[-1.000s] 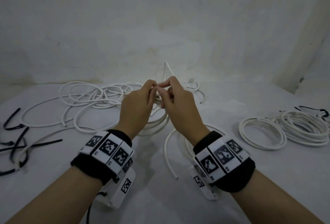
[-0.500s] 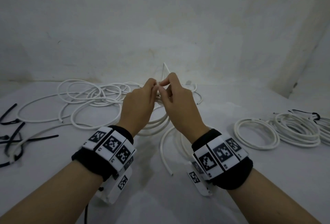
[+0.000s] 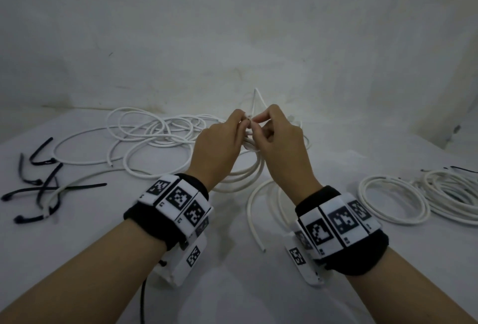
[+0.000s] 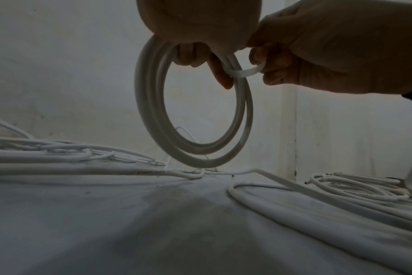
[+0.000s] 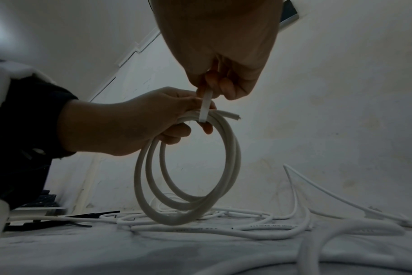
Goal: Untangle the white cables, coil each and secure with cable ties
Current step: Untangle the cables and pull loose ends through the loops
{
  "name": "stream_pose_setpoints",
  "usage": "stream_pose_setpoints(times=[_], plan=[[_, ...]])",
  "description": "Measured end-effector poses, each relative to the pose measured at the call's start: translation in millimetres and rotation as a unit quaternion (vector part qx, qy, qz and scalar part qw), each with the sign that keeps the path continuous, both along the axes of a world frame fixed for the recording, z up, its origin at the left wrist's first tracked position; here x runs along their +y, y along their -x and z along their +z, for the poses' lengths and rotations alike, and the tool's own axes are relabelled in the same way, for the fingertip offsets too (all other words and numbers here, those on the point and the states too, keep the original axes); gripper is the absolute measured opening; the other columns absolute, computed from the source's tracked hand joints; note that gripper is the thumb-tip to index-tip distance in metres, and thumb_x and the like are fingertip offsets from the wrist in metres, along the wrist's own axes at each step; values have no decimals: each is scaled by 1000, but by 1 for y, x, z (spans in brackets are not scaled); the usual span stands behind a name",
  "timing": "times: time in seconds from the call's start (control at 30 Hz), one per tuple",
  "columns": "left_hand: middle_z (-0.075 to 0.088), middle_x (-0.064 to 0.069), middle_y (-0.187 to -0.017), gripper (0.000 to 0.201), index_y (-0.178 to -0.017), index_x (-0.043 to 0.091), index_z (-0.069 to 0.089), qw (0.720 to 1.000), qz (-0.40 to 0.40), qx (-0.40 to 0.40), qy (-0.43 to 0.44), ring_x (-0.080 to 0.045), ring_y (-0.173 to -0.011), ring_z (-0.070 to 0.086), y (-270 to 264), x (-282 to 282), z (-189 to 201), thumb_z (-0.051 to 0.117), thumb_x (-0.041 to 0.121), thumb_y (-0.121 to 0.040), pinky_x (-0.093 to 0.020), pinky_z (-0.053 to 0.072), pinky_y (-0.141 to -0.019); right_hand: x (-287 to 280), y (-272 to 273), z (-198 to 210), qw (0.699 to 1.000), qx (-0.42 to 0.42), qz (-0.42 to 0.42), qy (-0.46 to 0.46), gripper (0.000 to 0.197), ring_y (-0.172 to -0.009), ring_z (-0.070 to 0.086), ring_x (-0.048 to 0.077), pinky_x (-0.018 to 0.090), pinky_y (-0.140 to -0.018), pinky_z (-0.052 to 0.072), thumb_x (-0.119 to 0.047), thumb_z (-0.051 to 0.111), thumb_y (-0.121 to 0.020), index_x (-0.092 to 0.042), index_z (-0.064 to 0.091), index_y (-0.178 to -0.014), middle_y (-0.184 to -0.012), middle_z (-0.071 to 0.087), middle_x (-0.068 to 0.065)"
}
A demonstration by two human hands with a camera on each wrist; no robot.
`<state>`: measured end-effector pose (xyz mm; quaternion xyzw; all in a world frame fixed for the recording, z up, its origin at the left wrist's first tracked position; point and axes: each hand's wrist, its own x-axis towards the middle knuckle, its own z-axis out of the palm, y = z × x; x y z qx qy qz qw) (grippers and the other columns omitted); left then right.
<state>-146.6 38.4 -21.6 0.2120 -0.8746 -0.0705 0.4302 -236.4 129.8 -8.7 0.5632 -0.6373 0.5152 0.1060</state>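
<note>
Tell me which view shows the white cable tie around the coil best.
The right wrist view: the white cable tie crosses the held coil unobstructed, pinched by the right hand. The left wrist view shows it looped; in the head view, the hands mostly hide it.

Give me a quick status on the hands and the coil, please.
Left hand grips coil, held above table. Right hand pinches white tie looped round it. Loose cables lie beyond; nothing blocks the grip.

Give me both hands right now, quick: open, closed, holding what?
Left hand: closed, gripping the top of the cable coil.
Right hand: closed, pinching the white cable tie looped around that coil.
</note>
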Motion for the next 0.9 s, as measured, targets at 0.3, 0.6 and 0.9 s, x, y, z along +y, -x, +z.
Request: stream_pose_setpoints(times=[0.3,0.6,0.9], plan=[[58,5,-68,30,-95,12,49,1000,-20,-7,4,-25,-60,58,-3,-5,-1,29,33,-100,-33,40,-52,0,-1,1,999,-32,17,-5,9,-64,61,10,20,-58,48,-18,53,-95,-9,53,-94,-72,66,4],[50,9,-64,27,-99,13,55,999,-21,-24,16,-18,-56,45,0,-3,-2,34,30,-102,-29,31,-56,0,0,2,1000,14,-12,-21,8,-66,60,18,29,-59,48,-18,47,-98,-12,43,-93,-73,60,3],[49,7,-63,31,-94,13,53,999,-24,10,-25,-22,-59,48,-1,-9,-2,29,32,-99,-31,31,-55,-2,-3,2,1000,-14,21,-18,9,-64,61,14,22,-58,48,-18,54,-95,-14,46,-94,-68,60,3]])
